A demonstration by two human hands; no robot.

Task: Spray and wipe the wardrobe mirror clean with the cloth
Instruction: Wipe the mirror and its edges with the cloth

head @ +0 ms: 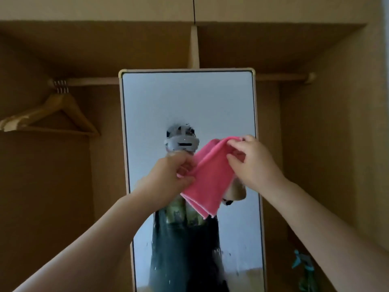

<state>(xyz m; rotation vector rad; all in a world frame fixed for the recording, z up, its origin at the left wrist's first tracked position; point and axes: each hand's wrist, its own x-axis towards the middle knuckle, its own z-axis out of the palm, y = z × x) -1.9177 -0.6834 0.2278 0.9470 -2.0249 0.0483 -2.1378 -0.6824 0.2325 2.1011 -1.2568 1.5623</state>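
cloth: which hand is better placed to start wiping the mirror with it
Probably the right hand: it pinches the top fold of the cloth, so most of it hangs below, in front of the mirror. The left hand pinches only a side edge.

Pretty dim in here, just an open wardrobe of plain brown wooden panels (52, 186). A pale round wooden rail (88, 81) runs across near the top, with a few light wooden coat hangers (35, 111) bunched at its left end. A pale upright wooden divider (194, 47) sits top centre. There's also a blurry teal thing (303, 264) low on the right, no idea what.
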